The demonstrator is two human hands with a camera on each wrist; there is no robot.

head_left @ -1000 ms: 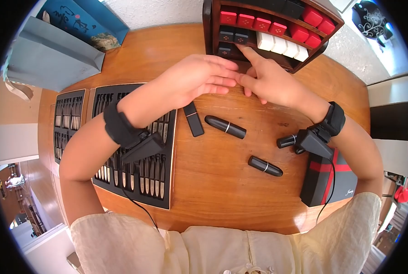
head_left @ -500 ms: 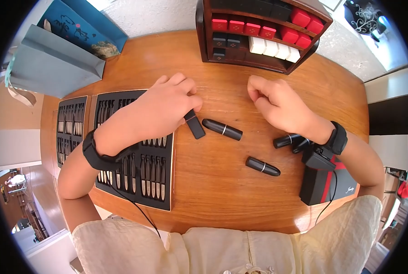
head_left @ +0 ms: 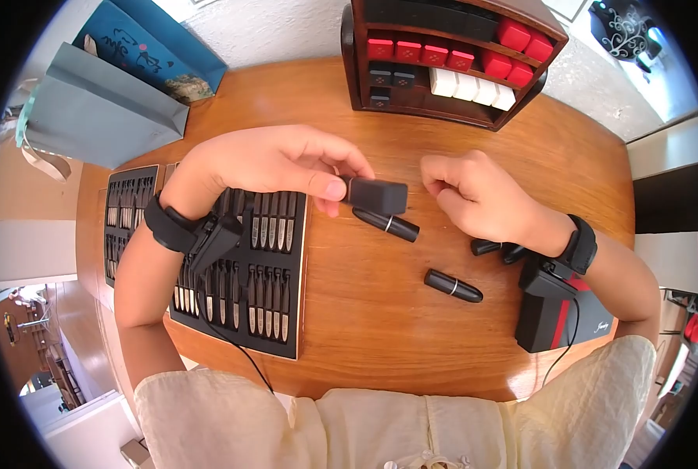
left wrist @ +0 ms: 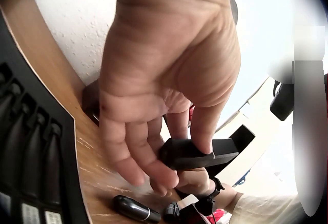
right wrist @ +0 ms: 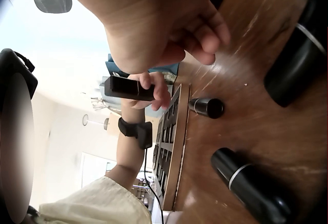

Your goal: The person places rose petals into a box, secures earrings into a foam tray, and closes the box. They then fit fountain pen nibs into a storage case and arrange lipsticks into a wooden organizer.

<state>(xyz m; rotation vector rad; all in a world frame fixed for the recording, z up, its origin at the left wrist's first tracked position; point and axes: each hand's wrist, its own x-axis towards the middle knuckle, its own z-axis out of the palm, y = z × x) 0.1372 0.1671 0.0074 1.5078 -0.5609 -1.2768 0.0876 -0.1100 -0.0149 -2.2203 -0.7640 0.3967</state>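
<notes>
A black rectangular lipstick tube (head_left: 380, 195) is pinched between the thumb and fingers of my left hand (head_left: 286, 160), seen from the palm side in the left wrist view. One end of the tube (left wrist: 225, 149) sticks out past the thumb. Overlapped by it in the head view is a rounded black tube with a silver band (head_left: 400, 228) on the table. My right hand (head_left: 482, 199) hovers opposite, its fingers loosely curled with nothing visible in them. A second rounded tube (head_left: 453, 285) lies nearer the body, and two more dark tubes (head_left: 486, 247) are partly covered by the right wrist.
Trays of slim black-and-silver pieces (head_left: 295, 313) lie under and beside the left forearm. At the back stands a wooden rack (head_left: 357, 62) with red, black and white boxes. A black box with a red band (head_left: 532, 320) sits at right. Paper bags (head_left: 106, 109) stand back left.
My left hand left the rack front, took the rectangular tube off the table beside the tray, and carried it up and right. My right hand drew back from the rack toward me and curled its fingers.
</notes>
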